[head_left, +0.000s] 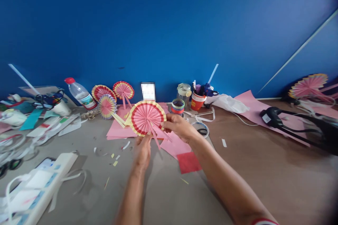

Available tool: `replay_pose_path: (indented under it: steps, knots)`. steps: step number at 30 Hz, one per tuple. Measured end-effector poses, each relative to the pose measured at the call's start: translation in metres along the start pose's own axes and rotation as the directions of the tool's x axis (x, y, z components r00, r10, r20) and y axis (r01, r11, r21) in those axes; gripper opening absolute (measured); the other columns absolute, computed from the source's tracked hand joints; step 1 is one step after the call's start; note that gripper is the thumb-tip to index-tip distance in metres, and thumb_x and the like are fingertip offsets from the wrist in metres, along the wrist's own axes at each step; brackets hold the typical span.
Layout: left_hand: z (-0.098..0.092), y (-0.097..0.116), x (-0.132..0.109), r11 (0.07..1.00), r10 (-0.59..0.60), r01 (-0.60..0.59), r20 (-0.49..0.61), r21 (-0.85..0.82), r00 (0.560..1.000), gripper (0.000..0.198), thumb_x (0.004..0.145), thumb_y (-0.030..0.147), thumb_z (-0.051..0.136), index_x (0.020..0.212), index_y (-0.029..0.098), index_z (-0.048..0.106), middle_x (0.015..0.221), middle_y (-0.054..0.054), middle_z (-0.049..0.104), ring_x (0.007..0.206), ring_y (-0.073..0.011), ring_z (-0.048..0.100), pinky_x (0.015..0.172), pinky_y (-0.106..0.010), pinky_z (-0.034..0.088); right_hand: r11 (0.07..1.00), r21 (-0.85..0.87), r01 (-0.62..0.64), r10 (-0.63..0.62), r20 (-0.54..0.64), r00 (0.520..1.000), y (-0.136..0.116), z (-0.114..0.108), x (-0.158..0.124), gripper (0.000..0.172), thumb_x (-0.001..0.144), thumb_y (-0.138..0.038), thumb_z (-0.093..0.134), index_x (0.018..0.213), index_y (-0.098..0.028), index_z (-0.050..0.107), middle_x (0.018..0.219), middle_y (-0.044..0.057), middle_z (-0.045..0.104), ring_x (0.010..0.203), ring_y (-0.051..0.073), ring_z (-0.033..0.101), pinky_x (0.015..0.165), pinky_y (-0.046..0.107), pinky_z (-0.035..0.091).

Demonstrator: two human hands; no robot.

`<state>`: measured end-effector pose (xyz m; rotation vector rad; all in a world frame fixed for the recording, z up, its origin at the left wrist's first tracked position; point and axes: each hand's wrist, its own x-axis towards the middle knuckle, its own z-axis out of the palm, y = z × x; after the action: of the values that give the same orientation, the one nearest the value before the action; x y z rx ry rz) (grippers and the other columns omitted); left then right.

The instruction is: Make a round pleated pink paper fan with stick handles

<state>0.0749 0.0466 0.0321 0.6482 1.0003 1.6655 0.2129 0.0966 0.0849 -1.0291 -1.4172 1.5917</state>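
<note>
A round pleated paper fan (145, 116), pink in the middle with a red ring and a yellow rim, is held up above the desk. My left hand (143, 148) pinches its lower edge from below. On the fan's right edge, the fingers of my right hand (179, 126) are closed. Two narrow pink strips (155, 137) hang from the fan's centre down to the right. Behind it lie sheets of pink paper (118, 129), and a red paper square (189, 162) rests below my right wrist.
Several finished-looking fans (123, 91) lean at the back left beside a bottle (83, 95). A phone (148, 91), a jar (184, 93) and a red cup (198, 100) stand along the blue wall. A power strip (50, 186) lies front left, a black strapped device (271, 116) right.
</note>
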Motion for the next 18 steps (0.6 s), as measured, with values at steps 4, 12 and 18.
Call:
replay_pose_path:
  steps: [4, 12, 18]
  knots:
    - [0.002, 0.001, -0.001, 1.000, 0.012, -0.012, -0.021, 0.000, 1.000, 0.025, 0.060, 0.030, 0.077, 0.051, 0.019, 0.057, 0.043, 0.005, 0.049, 0.058, -0.0123, 0.057, 0.075, -0.027, 0.047, 0.999, -0.042, 0.002, -0.002, -0.013, 1.000, 0.000, 0.006, -0.001, 0.010, 0.066, -0.023, 0.059, 0.072, -0.015, 0.057, 0.062, -0.003, 0.054, 0.055, 0.008, 0.047, 0.055, 0.022, 0.037]
    - [0.001, -0.001, -0.001, 0.997, -0.027, 0.027, 0.000, -0.072, 1.000, 0.018, 0.061, 0.029, 0.078, 0.058, 0.017, 0.064, 0.057, 0.002, 0.064, 0.065, -0.0109, 0.062, 0.075, -0.023, 0.047, 0.981, -0.190, 0.043, -0.038, 0.032, 0.999, 0.006, 0.016, -0.005, 0.004, 0.065, -0.020, 0.053, 0.065, -0.016, 0.053, 0.058, -0.005, 0.047, 0.053, 0.007, 0.038, 0.049, 0.020, 0.029]
    - [0.003, 0.000, -0.001, 0.996, -0.053, 0.056, 0.045, -0.064, 0.998, 0.023, 0.060, 0.029, 0.079, 0.076, 0.016, 0.069, 0.072, -0.002, 0.070, 0.076, -0.0154, 0.066, 0.075, -0.026, 0.048, 0.973, -0.227, 0.050, -0.049, 0.011, 0.999, 0.009, 0.023, -0.004, 0.007, 0.065, -0.020, 0.053, 0.061, -0.016, 0.048, 0.056, -0.005, 0.044, 0.053, 0.007, 0.037, 0.049, 0.019, 0.028]
